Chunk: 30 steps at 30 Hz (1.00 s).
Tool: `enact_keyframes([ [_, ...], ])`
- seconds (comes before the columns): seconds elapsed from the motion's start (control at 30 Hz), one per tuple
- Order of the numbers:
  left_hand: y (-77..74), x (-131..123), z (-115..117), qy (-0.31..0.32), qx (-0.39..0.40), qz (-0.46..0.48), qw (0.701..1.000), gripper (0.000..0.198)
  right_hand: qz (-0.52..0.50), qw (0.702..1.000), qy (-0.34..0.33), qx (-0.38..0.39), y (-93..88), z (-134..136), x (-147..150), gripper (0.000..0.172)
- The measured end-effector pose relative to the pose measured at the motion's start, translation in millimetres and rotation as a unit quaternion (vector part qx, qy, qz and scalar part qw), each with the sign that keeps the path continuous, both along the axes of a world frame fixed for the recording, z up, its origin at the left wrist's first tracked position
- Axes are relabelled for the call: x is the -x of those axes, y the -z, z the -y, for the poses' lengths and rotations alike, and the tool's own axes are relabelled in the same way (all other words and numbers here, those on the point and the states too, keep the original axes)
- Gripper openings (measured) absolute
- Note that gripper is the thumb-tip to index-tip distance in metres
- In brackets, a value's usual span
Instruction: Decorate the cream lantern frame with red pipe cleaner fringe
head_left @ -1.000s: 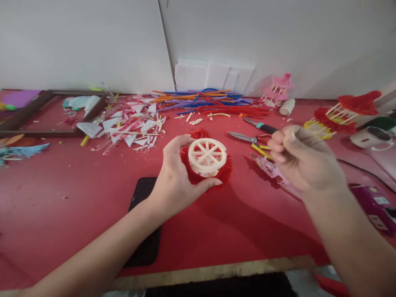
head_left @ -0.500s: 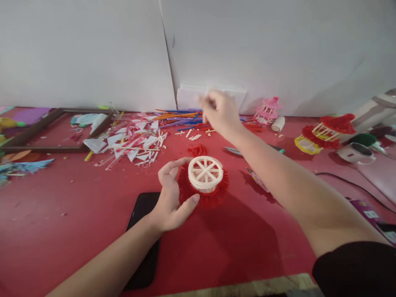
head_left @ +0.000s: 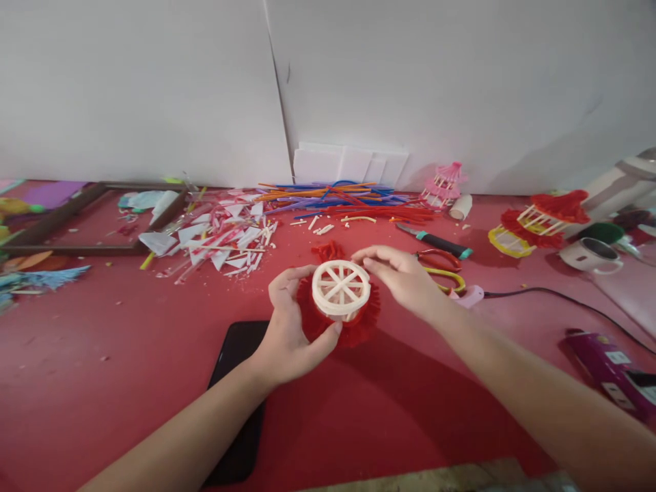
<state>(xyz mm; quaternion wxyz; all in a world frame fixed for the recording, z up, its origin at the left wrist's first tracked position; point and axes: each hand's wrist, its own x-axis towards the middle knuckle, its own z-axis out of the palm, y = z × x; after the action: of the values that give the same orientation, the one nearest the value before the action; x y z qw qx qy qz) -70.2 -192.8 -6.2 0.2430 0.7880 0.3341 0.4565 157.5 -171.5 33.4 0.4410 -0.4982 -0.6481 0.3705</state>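
Just beyond the phone (head_left: 240, 383), the red-fringed spoked wheel (head_left: 341, 290) is pinched by the left hand (head_left: 287, 335) and touched at its rim by the right hand (head_left: 404, 277), fingers pressed together; thin spokes could be snapped by squeezing

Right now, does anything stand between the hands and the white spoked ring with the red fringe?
Nothing visible does. The left hand grips the white spoked ring at its left side; the right hand touches its right rim.

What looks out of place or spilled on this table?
Cut white and pink scraps lie strewn at the far left of the table, short stick offcuts scattered beside them. The spoked wheel in the left hand looks intact.
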Motion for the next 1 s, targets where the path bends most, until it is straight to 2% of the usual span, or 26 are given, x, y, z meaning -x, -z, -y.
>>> enact_keyframes([
  [0.07,-1.1,-1.4,-0.3,-0.002,-0.009,0.005,1.000,0.080,-0.041,0.999,0.020,-0.006,11.6,20.1,-1.1,0.018],
  [0.2,-1.4,-3.8,-0.9,-0.014,-0.022,0.030,0.999,0.076,-0.064,0.997,0.042,-0.025,33.0,47.3,0.2,0.029],
  [0.43,4.0,-0.2,-2.8,-0.022,-0.020,0.030,0.999,0.073,-0.049,0.996,0.051,-0.055,47.3,62.9,4.4,0.033],
  [0.6,14.4,3.6,-7.7,-0.036,-0.029,0.006,0.999,0.109,-0.158,0.984,0.068,0.042,52.0,58.9,5.3,0.028],
  [0.7,16.2,3.4,-10.1,-0.094,-0.033,0.005,0.995,0.107,-0.226,0.968,0.064,0.091,51.5,56.4,4.9,0.029],
  [0.77,15.4,2.0,-11.5,-0.122,0.012,0.027,0.992,0.091,-0.250,0.959,0.070,0.116,50.3,55.3,4.6,0.030],
  [0.83,14.1,0.2,-12.6,-0.110,0.089,0.074,0.987,0.084,-0.260,0.953,0.082,0.130,49.4,54.4,4.7,0.029],
  [0.9,12.9,-1.4,-12.9,-0.065,0.161,0.106,0.979,0.100,-0.262,0.951,0.092,0.135,49.4,53.3,5.5,0.027],
  [0.97,12.0,-2.5,-12.3,-0.032,0.199,0.080,0.976,0.123,-0.261,0.951,0.087,0.139,50.2,52.2,6.7,0.027],
  [1.0,11.6,-2.9,-11.8,-0.031,0.205,0.055,0.977,0.129,-0.261,0.951,0.080,0.143,50.9,51.8,7.4,0.030],
])
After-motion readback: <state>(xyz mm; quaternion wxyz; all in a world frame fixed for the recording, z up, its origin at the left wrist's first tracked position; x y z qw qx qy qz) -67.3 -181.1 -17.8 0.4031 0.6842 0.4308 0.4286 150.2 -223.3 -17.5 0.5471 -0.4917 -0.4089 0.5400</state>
